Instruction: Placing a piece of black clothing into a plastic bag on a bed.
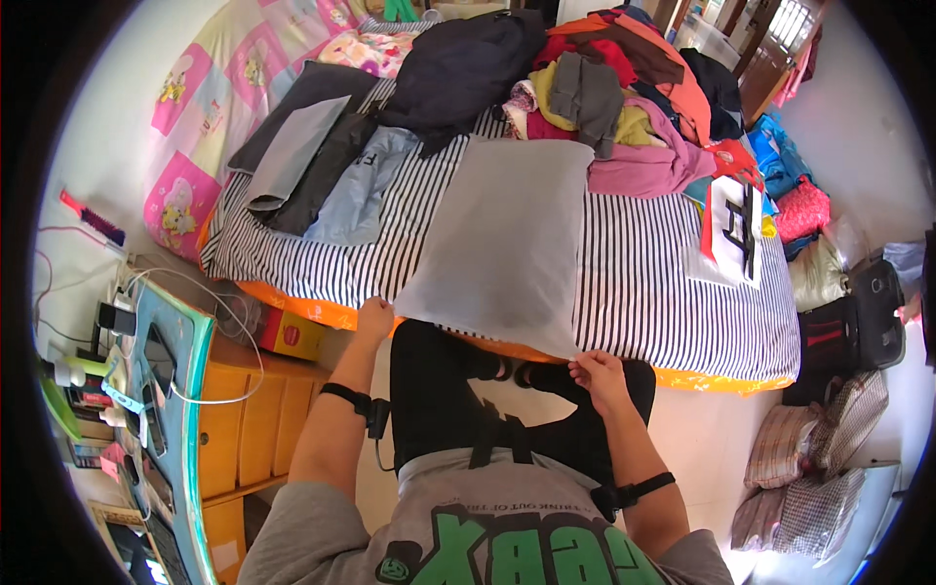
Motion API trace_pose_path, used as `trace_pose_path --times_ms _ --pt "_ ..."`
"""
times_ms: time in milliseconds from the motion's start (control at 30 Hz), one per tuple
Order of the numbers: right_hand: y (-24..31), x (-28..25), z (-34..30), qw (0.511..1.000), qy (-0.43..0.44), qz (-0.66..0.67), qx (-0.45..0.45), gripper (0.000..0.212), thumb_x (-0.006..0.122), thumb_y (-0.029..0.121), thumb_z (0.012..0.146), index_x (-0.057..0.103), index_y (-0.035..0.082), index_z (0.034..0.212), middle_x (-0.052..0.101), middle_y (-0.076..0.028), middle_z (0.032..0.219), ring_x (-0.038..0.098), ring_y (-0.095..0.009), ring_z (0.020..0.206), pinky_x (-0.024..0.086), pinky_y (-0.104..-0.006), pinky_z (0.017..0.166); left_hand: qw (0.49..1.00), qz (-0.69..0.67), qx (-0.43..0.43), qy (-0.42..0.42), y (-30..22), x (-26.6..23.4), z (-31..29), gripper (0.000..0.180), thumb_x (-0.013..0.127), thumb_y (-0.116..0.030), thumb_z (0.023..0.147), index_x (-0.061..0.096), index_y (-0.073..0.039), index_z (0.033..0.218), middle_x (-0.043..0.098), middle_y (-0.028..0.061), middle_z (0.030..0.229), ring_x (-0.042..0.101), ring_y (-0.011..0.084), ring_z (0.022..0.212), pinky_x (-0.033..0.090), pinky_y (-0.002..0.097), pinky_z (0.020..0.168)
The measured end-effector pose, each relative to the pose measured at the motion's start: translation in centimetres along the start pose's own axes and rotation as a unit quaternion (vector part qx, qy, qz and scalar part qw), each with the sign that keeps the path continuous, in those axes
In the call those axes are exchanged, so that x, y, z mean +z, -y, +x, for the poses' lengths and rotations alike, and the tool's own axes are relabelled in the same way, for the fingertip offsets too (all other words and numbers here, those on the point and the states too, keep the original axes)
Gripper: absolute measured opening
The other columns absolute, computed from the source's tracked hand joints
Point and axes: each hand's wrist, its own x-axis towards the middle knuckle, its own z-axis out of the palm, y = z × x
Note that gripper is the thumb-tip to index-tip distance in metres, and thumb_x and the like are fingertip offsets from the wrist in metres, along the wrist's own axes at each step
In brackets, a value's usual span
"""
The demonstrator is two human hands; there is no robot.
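A flat, frosted grey plastic bag (502, 234) lies spread over the near edge of the striped bed. Its near left corner is pinched in my left hand (375, 317), with the fingers closed. My right hand (598, 378) grips the near right corner between thumb and fingers. The bag's near edge hangs slightly past the mattress, above my knees, while its far end rests on the sheet. Left of it lie a pale grey-blue plastic bag (363, 185), a dark folded bag (317, 175) and another grey frosted bag (297, 151).
A black backpack (458, 68) sits at the bed's far side, beside heaped clothes (648, 161). A white paper bag (731, 229) lies on the right. Checked bags (814, 458) stand on the floor. At my left is a cluttered desk (180, 390) with a loose white cable.
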Motion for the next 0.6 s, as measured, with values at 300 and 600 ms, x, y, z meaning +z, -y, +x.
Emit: trace_pose_path --times_ms 300,600 --pt "-0.1 1.9 -0.4 0.997 0.04 0.004 0.059 0.017 0.068 0.017 0.091 0.066 0.0 0.094 0.068 -0.008 0.083 0.062 -0.013 0.069 0.05 -0.0243 0.062 0.892 0.023 0.45 0.032 -17.0 -1.9 -9.9 0.02 0.066 -0.009 0.08 0.06 -0.004 0.098 0.06 0.0161 0.094 0.061 0.0373 0.088 0.051 0.046 0.076" --pt "2.0 3.6 -0.7 0.995 0.069 -0.054 0.04 0.013 0.059 0.016 0.093 0.055 0.007 0.085 0.046 0.003 0.066 0.039 -0.007 0.053 0.03 -0.0226 0.046 0.804 0.034 0.59 0.062 -22.2 5.4 -15.6 0.019 0.07 -0.018 0.076 0.059 -0.006 0.087 0.054 0.0087 0.081 0.061 0.0289 0.078 0.051 0.0404 0.068"
